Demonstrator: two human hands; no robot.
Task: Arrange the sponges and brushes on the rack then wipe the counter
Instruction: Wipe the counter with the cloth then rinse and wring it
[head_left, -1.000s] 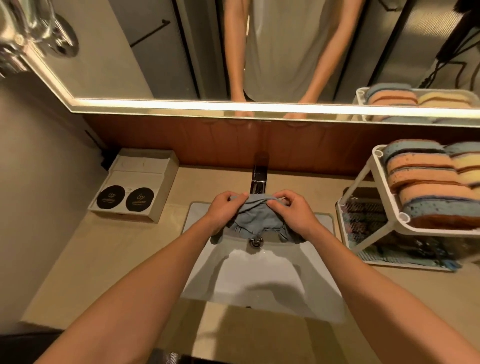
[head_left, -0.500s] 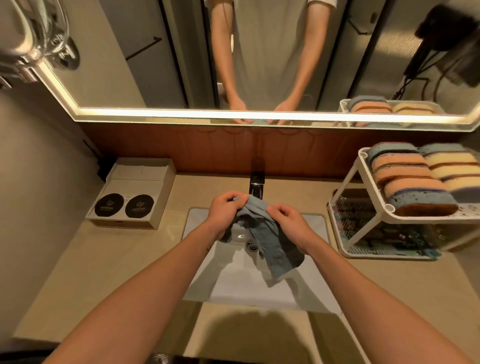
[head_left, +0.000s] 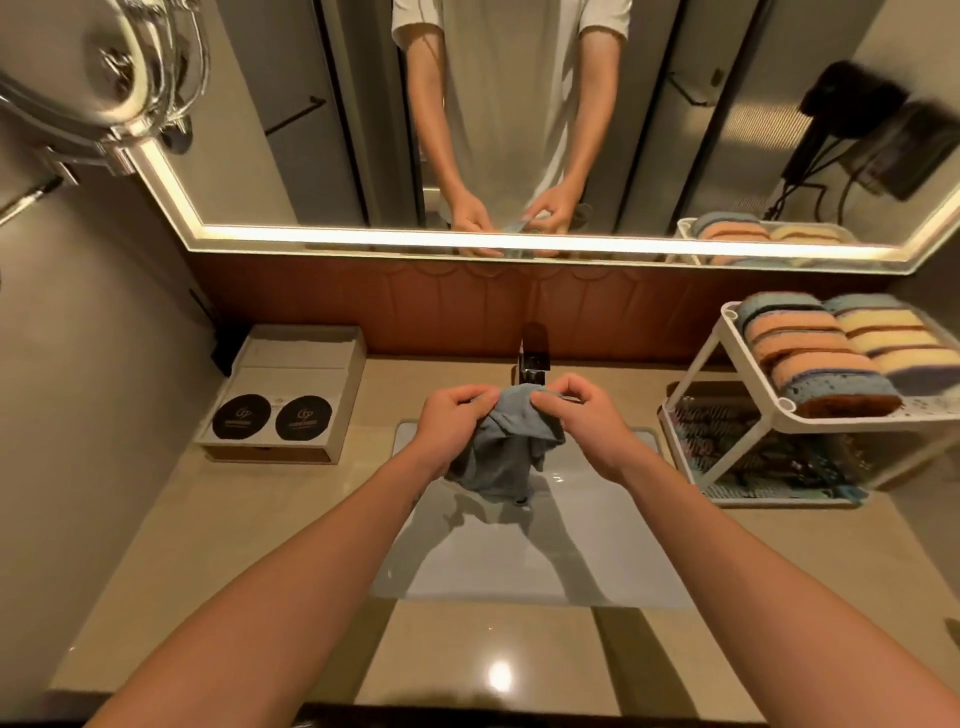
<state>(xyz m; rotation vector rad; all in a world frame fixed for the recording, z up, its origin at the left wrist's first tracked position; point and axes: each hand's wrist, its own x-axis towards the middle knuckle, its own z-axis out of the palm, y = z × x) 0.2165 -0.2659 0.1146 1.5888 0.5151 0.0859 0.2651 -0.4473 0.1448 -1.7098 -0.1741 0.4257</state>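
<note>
Left hand (head_left: 451, 422) and right hand (head_left: 589, 422) both pinch the bunched cloth (head_left: 498, 460) above the sink (head_left: 597, 551), sponges (head_left: 810, 353) sitting on the rack (head_left: 810, 419) right of the sink; a slack pinch could drop the cloth into it.

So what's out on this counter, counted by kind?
Blue cloth: 1
White rack: 1
Sponge rows on its top shelf: 2 (sponges too tightly packed to count singly)
Box: 1
Black discs on the box: 2
Tap: 1
Total: 8; the lower shelf's contents are too blurred to count.
</note>
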